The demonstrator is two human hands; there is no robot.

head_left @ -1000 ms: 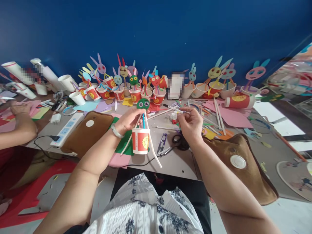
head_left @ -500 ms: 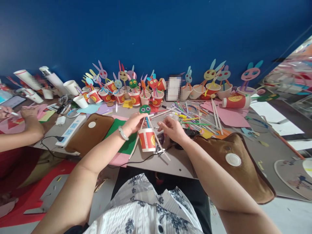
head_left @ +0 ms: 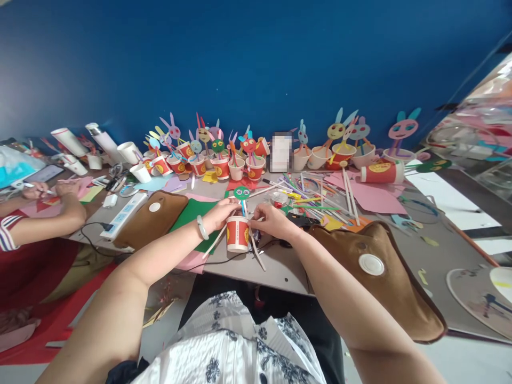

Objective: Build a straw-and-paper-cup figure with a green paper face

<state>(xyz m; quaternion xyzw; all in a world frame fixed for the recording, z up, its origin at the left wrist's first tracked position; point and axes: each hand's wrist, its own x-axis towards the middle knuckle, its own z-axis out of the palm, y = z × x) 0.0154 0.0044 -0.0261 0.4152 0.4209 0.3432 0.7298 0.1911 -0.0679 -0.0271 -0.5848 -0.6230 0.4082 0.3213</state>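
A red-and-white paper cup (head_left: 238, 234) is in front of me near the table's edge. Above its rim stands a green paper face (head_left: 241, 193) with two large eyes, on a blue stick (head_left: 245, 207). My left hand (head_left: 222, 214) is closed around the cup's upper left side, its fingertips partly hidden behind the rim and stick. On the cup's right, my right hand (head_left: 272, 221) pinches at the top of a pale strip (head_left: 258, 255) that hangs down beside the cup. Another pale strip (head_left: 215, 243) slants down on the left.
Finished cup figures (head_left: 218, 165) line the blue wall. Coloured sticks (head_left: 316, 200) and pink paper (head_left: 374, 194) lie to the right. Brown pouches (head_left: 372, 298) flank me, with a power strip (head_left: 125, 216) at left. A co-worker's hand (head_left: 66, 189) is at far left.
My right hand has come left to the cup, where it was apart from it before. My left hand has gone lower, from below the green face to the rim. The view has shifted slightly.
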